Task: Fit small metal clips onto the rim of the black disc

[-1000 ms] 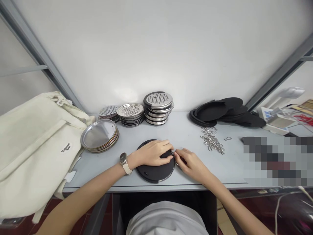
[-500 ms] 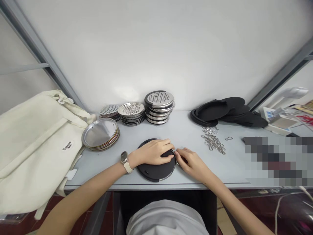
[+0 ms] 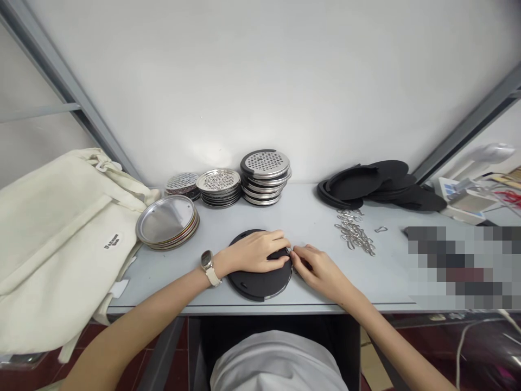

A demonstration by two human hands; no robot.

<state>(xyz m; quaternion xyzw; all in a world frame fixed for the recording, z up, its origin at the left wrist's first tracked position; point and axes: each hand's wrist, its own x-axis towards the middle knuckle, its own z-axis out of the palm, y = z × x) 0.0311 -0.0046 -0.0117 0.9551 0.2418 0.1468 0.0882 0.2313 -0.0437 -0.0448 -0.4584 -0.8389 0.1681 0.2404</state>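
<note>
A round black disc (image 3: 264, 285) with a metal rim showing at its right lies flat near the table's front edge. My left hand (image 3: 260, 252), with a watch on the wrist, rests across its top, thumb and fingers curled at the right edge. My right hand (image 3: 315, 266) is closed beside that edge, thumb and index finger pinching a small silver metal clip (image 3: 288, 251). Fingers hide most of the clip. More silver clips (image 3: 354, 233) lie in a loose pile to the right, with a single one (image 3: 381, 229) apart from them.
Stacked perforated metal discs (image 3: 220, 187) and a taller stack (image 3: 265, 176) stand against the wall. Plain metal lids (image 3: 166, 220) are piled at left beside a cream bag (image 3: 69, 239). Black round covers (image 3: 366, 184) are heaped at back right, near a white device (image 3: 468, 201).
Both hands stay almost in place at the disc's right edge. My right fingers have shifted very slightly around the clip. The disc and the piles have not moved.
</note>
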